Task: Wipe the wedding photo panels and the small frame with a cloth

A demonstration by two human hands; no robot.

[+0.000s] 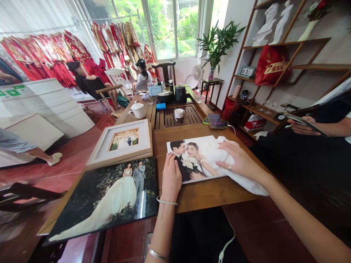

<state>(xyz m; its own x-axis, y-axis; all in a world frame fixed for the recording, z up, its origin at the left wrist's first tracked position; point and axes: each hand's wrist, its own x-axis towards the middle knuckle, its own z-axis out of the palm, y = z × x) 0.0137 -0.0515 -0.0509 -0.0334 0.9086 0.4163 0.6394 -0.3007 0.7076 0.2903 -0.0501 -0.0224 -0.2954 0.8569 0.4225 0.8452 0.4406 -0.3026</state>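
Observation:
A wedding photo print point(189, 175) of a couple lies flat on the wooden table. At its left edge is my left hand point(172, 173), fingers together and slightly curled, gripping that edge. My right hand point(237, 159) presses a bunched white cloth point(246, 182) onto the print's right side; its fingers bend over the cloth, which trails off toward the table's right edge. To the left of my left hand lies a large glossy dark wedding photo point(90, 193). Behind that one, a white framed photo point(104, 146) rests on the table.
A tea tray point(170, 122) with a white cup point(179, 113) stands beyond the print. A lidded white mug point(137, 110) and a charging phone point(216, 121) are nearby. At right, another person's hand point(304, 126) holds a phone. Shelves point(274, 86) line the right wall.

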